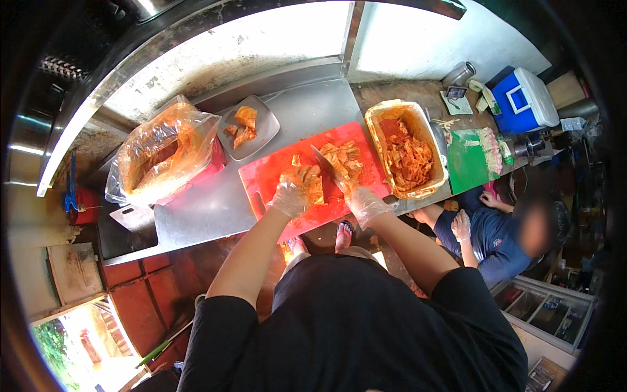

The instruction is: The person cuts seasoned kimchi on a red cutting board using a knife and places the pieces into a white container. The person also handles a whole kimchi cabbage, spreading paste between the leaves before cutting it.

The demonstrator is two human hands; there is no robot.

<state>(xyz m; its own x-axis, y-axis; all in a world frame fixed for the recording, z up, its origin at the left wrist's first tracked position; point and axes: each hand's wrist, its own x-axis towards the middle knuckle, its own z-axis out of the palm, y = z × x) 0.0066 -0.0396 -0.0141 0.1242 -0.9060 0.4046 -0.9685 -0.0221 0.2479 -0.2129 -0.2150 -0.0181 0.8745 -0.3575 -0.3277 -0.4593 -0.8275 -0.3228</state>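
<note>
My left hand (295,192), in a clear plastic glove smeared with red sauce, rests on a piece of kimchi cabbage (317,192) on the red cutting board (274,171). In my gloved right hand (363,202) is a kitchen knife (327,165), its blade pointing up and left across the board. A heap of cut kimchi (344,159) lies right of the blade, partly behind it. Directly right of the board stands a rectangular tub (436,147) holding chopped kimchi (406,164). A grey plate (264,130) with a few kimchi pieces (246,120) sits beyond the board's left part.
A sauce-stained plastic bag (161,152) in a pink container stands left on the steel counter (196,215), near a sink (128,240). Rightward are a green cutting board (463,166) with pale pink food, and a blue cooler (514,100). A seated person (494,240) is close by on the right.
</note>
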